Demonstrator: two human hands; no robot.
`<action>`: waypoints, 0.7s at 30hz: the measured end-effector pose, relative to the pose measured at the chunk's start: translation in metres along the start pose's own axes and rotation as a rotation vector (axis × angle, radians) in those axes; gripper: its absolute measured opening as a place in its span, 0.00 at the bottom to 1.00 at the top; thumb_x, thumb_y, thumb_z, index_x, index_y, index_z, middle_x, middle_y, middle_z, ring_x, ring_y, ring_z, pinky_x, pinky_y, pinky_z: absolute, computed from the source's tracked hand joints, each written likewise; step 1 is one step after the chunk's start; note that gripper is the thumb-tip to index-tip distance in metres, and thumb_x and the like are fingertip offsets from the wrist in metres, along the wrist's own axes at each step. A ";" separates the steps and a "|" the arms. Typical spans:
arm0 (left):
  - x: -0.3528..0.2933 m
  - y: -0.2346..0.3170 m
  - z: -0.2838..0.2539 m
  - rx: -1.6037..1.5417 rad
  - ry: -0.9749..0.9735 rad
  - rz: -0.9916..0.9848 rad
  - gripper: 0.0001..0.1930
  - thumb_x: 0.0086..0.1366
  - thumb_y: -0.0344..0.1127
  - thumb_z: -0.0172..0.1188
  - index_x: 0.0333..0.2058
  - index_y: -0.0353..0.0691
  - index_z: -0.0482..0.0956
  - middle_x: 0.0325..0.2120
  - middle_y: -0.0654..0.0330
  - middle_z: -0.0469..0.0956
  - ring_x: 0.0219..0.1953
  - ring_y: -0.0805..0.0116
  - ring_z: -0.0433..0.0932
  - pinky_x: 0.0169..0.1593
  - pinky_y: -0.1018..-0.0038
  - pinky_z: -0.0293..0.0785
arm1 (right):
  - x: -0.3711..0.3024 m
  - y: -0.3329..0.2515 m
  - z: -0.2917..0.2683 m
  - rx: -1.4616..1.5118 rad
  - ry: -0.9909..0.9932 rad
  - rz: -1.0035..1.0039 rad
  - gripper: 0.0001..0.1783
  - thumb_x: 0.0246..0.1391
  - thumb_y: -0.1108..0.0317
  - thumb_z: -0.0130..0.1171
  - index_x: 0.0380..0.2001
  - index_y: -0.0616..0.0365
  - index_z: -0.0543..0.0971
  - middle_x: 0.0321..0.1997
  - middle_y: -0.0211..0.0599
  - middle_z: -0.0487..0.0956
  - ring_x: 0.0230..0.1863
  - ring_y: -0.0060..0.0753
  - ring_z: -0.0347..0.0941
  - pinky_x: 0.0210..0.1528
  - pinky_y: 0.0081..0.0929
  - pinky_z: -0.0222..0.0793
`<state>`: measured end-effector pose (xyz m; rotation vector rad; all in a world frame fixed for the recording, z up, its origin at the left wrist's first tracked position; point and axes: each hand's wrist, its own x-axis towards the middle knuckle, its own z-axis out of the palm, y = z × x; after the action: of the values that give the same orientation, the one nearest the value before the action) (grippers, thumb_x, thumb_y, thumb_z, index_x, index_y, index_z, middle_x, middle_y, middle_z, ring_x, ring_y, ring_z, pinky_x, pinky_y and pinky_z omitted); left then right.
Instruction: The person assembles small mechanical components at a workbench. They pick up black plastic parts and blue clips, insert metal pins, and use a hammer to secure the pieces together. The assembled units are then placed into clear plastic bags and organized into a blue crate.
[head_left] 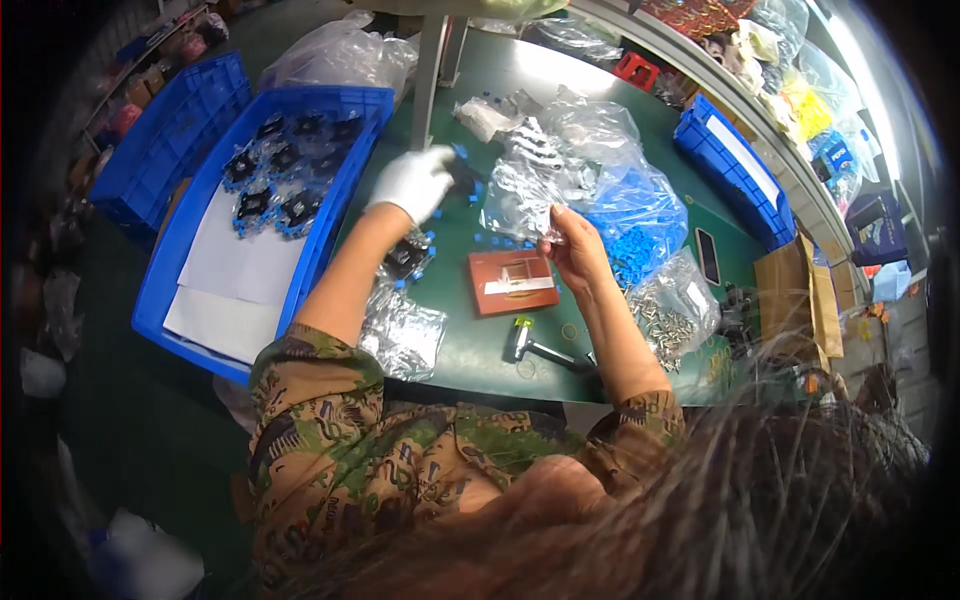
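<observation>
My left hand (pixel 412 186), in a white glove, is smeared by motion beside a black part with blue corners (pixel 462 178); whether its fingers grip that part I cannot tell. My right hand (pixel 580 250) is bare and pinches the edge of a clear plastic bag (pixel 517 208) between thumb and fingers. Below my left wrist lies another black part with blue ends (pixel 408 258), next to flat clear bags (pixel 402 335). A reddish-brown box (pixel 513 282) sits between my forearms, with a hammer-like tool (pixel 545 347) in front of it. Small blue pieces are scattered on the green table (pixel 470 350).
At left, a long blue crate (pixel 345 225) holds several bagged black-and-blue parts (pixel 285 157) and white sheets. Right of my right hand are a bag of blue pieces (pixel 635 245), a bag of screws (pixel 665 325) and a phone (pixel 707 256). A metal post (pixel 428 85) rises behind my left hand.
</observation>
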<state>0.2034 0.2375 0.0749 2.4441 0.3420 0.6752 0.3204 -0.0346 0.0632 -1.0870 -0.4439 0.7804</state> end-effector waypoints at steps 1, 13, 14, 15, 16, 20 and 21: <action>-0.003 -0.005 -0.014 -0.256 0.137 -0.052 0.20 0.63 0.41 0.61 0.53 0.44 0.80 0.44 0.46 0.83 0.46 0.50 0.83 0.52 0.62 0.77 | 0.004 0.003 0.010 -0.023 0.002 0.023 0.14 0.66 0.58 0.60 0.43 0.58 0.81 0.34 0.29 0.80 0.29 0.21 0.74 0.29 0.21 0.71; -0.072 -0.044 -0.034 -0.575 0.087 -0.336 0.24 0.65 0.36 0.68 0.57 0.31 0.76 0.35 0.61 0.82 0.35 0.77 0.76 0.42 0.77 0.74 | 0.073 0.084 0.088 -1.102 -0.349 -0.096 0.17 0.60 0.53 0.63 0.39 0.57 0.84 0.30 0.37 0.84 0.34 0.36 0.80 0.38 0.33 0.74; -0.077 -0.041 -0.033 -0.534 0.029 -0.360 0.24 0.65 0.35 0.67 0.57 0.32 0.76 0.35 0.61 0.82 0.35 0.76 0.77 0.42 0.77 0.74 | 0.073 0.086 0.089 -1.185 -0.340 -0.222 0.17 0.58 0.53 0.64 0.37 0.57 0.85 0.29 0.39 0.83 0.35 0.40 0.81 0.38 0.35 0.74; -0.083 -0.042 -0.030 -0.476 -0.017 -0.385 0.25 0.65 0.36 0.67 0.58 0.33 0.76 0.36 0.60 0.83 0.35 0.76 0.77 0.42 0.76 0.75 | 0.074 0.083 0.093 -1.282 -0.334 -0.104 0.19 0.55 0.53 0.66 0.43 0.54 0.84 0.34 0.45 0.84 0.41 0.50 0.81 0.44 0.41 0.74; -0.087 -0.044 -0.027 -0.418 -0.063 -0.410 0.25 0.64 0.36 0.67 0.58 0.34 0.76 0.36 0.60 0.83 0.35 0.75 0.78 0.43 0.76 0.75 | 0.072 0.081 0.096 -1.320 -0.344 -0.157 0.20 0.55 0.52 0.66 0.44 0.54 0.83 0.34 0.44 0.84 0.41 0.49 0.81 0.44 0.41 0.74; -0.094 -0.043 -0.022 -0.365 -0.091 -0.431 0.25 0.64 0.37 0.66 0.57 0.33 0.76 0.33 0.63 0.81 0.34 0.76 0.77 0.41 0.76 0.75 | 0.070 0.076 0.097 -1.371 -0.367 -0.210 0.25 0.54 0.51 0.67 0.51 0.52 0.81 0.33 0.41 0.83 0.38 0.45 0.81 0.42 0.38 0.74; -0.095 -0.051 -0.018 -0.385 -0.083 -0.443 0.25 0.65 0.38 0.65 0.58 0.34 0.76 0.35 0.60 0.82 0.36 0.74 0.79 0.43 0.75 0.76 | 0.072 0.076 0.096 -1.341 -0.367 -0.185 0.25 0.54 0.52 0.68 0.51 0.53 0.81 0.32 0.40 0.83 0.37 0.43 0.81 0.42 0.37 0.74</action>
<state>0.1091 0.2503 0.0205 1.9343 0.6317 0.3995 0.2775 0.0972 0.0310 -2.0851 -1.4773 0.4521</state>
